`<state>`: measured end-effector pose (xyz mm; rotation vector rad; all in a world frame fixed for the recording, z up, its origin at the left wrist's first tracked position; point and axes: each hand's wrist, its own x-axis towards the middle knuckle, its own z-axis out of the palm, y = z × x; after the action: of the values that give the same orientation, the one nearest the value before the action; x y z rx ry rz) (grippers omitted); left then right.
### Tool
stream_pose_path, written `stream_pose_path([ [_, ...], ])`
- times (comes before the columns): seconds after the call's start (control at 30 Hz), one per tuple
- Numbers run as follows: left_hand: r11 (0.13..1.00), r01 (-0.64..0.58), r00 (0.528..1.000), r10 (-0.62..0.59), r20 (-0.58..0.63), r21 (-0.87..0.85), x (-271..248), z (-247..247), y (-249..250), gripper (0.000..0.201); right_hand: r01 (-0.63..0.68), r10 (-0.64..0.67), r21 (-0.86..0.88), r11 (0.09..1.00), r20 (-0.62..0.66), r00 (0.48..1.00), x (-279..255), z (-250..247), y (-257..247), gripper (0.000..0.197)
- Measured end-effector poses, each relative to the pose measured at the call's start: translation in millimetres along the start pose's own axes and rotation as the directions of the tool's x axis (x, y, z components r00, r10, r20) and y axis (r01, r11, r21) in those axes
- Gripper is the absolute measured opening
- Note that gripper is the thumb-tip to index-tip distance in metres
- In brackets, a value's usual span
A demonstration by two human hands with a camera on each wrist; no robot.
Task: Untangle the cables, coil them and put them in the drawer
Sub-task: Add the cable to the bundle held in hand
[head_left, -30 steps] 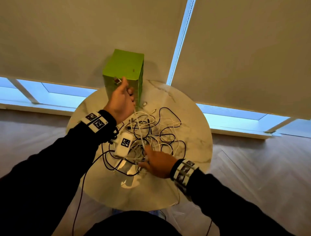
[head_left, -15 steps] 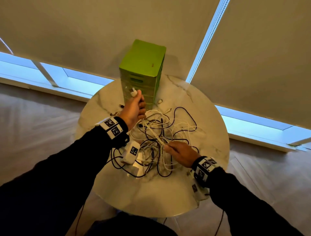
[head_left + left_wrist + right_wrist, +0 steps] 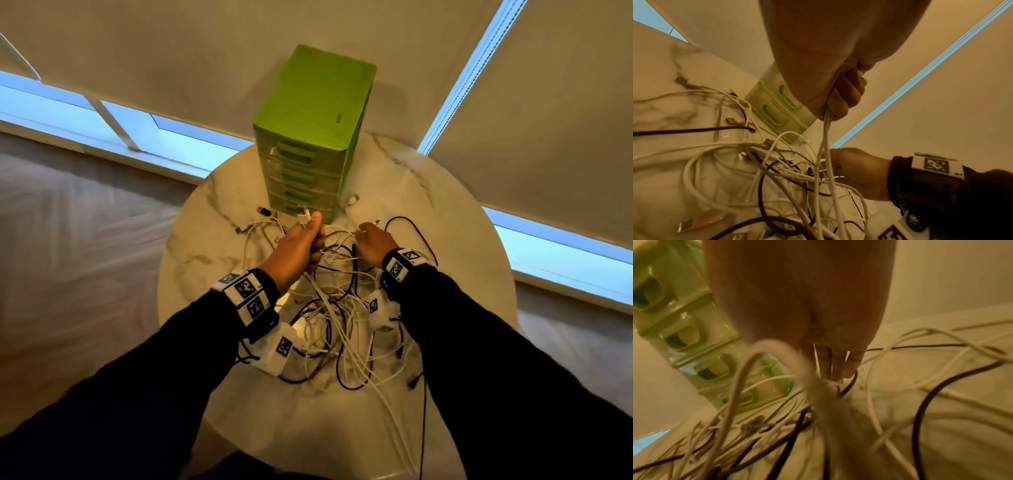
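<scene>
Early stage: left hand (image 3: 301, 246) fingers clamp one white cable (image 3: 826, 138); right hand (image 3: 375, 245) fingers extended into tangle (image 3: 339, 325); drawers (image 3: 301, 178) closed.

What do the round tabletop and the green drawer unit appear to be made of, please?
Round tabletop: looks like polished marble or a marble-look surface, pale with grey veins and glossy reflections. Green drawer unit: likely plastic, with a smooth opaque green shell and translucent drawer fronts with moulded green handles.

Right hand (image 3: 375, 241) now nearer drawers (image 3: 301, 178)
</scene>
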<state>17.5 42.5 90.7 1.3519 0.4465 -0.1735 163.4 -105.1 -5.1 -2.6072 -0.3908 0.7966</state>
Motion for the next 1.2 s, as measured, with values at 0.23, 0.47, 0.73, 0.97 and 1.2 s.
stream_pose_path([
  [0.23,0.994,0.023,0.997,-0.031,0.075,0.102,-2,-9,-15,0.037,-0.080,0.080,0.005,0.997,-0.036,0.996,16,8,-4,0.044],
  [0.47,0.993,0.040,0.996,-0.049,0.076,0.115,-7,-10,-16,0.036,-0.057,0.037,0.254,0.966,0.084,0.996,18,-4,0,0.033],
  [0.73,0.993,0.008,0.996,-0.019,0.089,0.118,-18,-14,-19,0.037,-0.091,0.094,0.148,0.985,-0.014,0.995,12,10,-7,0.014],
  [0.97,0.998,0.017,0.995,-0.011,0.097,-0.052,-21,-14,-25,0.043,0.175,0.045,0.415,0.893,-0.469,0.882,-16,-48,1,0.014],
  [1.2,0.988,-0.003,0.997,0.014,0.074,-0.155,-30,-7,-30,0.053,0.585,-0.002,0.651,0.484,-0.667,0.745,-109,-138,-50,0.013],
])
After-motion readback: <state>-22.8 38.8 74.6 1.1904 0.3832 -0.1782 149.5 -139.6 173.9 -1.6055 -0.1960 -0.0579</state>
